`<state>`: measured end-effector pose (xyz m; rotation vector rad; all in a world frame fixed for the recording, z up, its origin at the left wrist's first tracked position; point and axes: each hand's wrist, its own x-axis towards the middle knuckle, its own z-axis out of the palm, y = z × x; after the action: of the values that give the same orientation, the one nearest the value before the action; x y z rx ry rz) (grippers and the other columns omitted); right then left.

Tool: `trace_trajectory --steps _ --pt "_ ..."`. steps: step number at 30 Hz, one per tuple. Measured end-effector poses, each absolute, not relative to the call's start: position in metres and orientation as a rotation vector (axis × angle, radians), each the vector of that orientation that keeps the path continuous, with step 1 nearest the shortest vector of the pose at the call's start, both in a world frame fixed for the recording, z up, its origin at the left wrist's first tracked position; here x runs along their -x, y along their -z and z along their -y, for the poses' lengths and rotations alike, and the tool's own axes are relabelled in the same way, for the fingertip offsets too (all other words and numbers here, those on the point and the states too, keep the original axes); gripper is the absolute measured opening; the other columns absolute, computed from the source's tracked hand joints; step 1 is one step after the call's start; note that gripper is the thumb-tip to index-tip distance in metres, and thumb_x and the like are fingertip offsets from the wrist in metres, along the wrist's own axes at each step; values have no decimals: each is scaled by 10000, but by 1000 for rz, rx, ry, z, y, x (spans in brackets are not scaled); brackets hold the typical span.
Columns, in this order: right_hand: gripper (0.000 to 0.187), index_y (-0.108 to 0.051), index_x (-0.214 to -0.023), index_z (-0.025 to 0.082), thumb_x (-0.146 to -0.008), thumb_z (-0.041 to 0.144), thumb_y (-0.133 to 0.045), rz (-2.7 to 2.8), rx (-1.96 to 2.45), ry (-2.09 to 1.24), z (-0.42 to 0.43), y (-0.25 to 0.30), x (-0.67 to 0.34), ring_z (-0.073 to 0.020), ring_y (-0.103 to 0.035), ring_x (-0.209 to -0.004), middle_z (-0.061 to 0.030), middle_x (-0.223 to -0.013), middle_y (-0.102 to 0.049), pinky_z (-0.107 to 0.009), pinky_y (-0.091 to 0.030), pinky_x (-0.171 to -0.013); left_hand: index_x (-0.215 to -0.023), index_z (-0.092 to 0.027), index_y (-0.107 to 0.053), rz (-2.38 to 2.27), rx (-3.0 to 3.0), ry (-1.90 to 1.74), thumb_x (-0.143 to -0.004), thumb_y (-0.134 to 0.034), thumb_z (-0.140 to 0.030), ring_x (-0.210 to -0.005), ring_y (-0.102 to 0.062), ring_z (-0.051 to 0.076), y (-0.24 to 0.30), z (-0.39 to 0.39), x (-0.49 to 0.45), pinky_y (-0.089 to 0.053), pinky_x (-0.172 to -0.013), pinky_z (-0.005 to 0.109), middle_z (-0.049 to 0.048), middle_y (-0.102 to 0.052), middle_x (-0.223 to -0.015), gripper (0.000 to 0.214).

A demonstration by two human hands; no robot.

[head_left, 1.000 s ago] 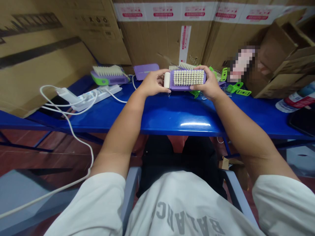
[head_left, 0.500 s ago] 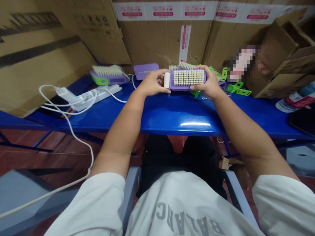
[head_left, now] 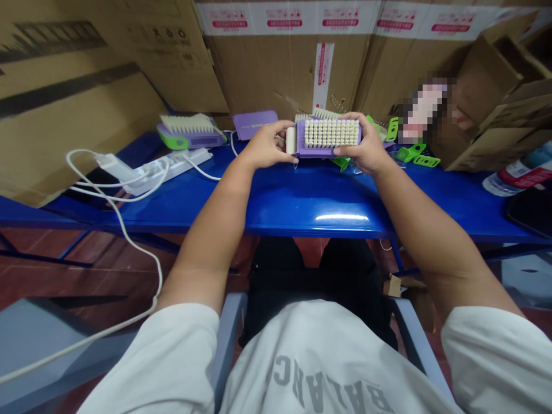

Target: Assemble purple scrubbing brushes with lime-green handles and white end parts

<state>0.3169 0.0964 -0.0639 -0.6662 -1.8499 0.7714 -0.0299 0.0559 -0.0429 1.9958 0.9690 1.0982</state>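
Observation:
My right hand [head_left: 364, 144] is closed round the right end of a purple scrubbing brush [head_left: 332, 134], held bristles up above the far part of the table. Rows of cream bristles cover its face. At the brush's left end sits a cream, roller-like piece [head_left: 291, 141], gripped between the fingers and thumb of my left hand [head_left: 268, 144]. Whether this piece is joined to the brush or only pressed against it, I cannot tell. More cream bristles [head_left: 326, 115] show just behind the held brush, partly hidden by it.
On the blue table [head_left: 302, 201], a purple and green brush [head_left: 192, 132], a purple flat part [head_left: 256, 123] and a white power strip [head_left: 149, 172] lie leftward. Rightward are green plastic parts [head_left: 411, 153] and a bottle [head_left: 517, 175]. Cardboard boxes [head_left: 280, 69] line the back.
Both hands keep their grip at nearly the same spot. The brush and the cream piece have shifted very slightly, with the brush tilting a little.

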Motion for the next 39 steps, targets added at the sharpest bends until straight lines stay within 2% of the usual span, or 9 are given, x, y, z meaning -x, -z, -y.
trace_trajectory --steps 8,15,19,25,32,35,39 --pt "1276 -692 -1411 359 -338 869 -1157 1847 700 -776 -92 59 -317 -468 -737 -1450 -57 -1446 -736 -773 -585 -1321 -1563 -185 -679 -958 -1974 -1090 -623 -1123 -128 -1377 -834 429 41 -52 30 -682 -1215 628 133 -826 -1319 1041" --pt "1258 -693 -1414 356 -368 903 -1129 1890 730 -705 -90 57 -318 -458 -714 -1450 -50 -1479 -714 -763 -568 -1326 -1567 -179 -686 -973 -1933 -1073 -580 -1101 -83 -1345 -841 443 38 -48 28 -682 -1202 650 106 -821 -1223 1075" --pt "1285 -677 -1417 353 -348 907 -1128 1884 733 -731 -88 56 -316 -455 -718 -1429 -61 -1473 -708 -755 -582 -1308 -1554 -189 -690 -1010 -1933 -1085 -573 -1113 -113 -1357 -836 447 34 -45 26 -676 -1209 648 99 -822 -1197 1071" --pt "1278 -674 -1414 354 -348 888 -1134 1875 734 -746 -87 55 -315 -452 -713 -1430 -61 -1459 -710 -753 -578 -1310 -1536 -204 -699 -975 -1932 -1085 -548 -1113 -139 -1311 -851 418 30 -43 28 -704 -1177 582 109 -831 -1257 1073" --pt "1232 -685 -1378 369 -346 849 -1156 1837 728 -766 -84 55 -313 -450 -721 -1422 -46 -1424 -730 -749 -582 -1318 -1507 -217 -737 -957 -1923 -1118 -590 -1118 -167 -1340 -838 409 28 -41 30 -697 -1196 579 114 -820 -1282 994" --pt "1221 -682 -1403 370 -373 809 -1169 1835 729 -779 -83 55 -312 -451 -714 -1445 -51 -1434 -724 -744 -576 -1325 -1531 -218 -726 -932 -1933 -1107 -593 -1127 -209 -1356 -834 393 30 -44 29 -706 -1180 534 123 -827 -1335 1020" --pt "1239 -678 -1420 371 -370 810 -1169 1822 733 -787 -84 56 -311 -460 -721 -1454 -61 -1446 -727 -741 -584 -1325 -1576 -213 -696 -886 -1903 -1090 -568 -1161 -269 -1428 -802 424 30 -46 27 -696 -1190 558 139 -817 -1392 1111"
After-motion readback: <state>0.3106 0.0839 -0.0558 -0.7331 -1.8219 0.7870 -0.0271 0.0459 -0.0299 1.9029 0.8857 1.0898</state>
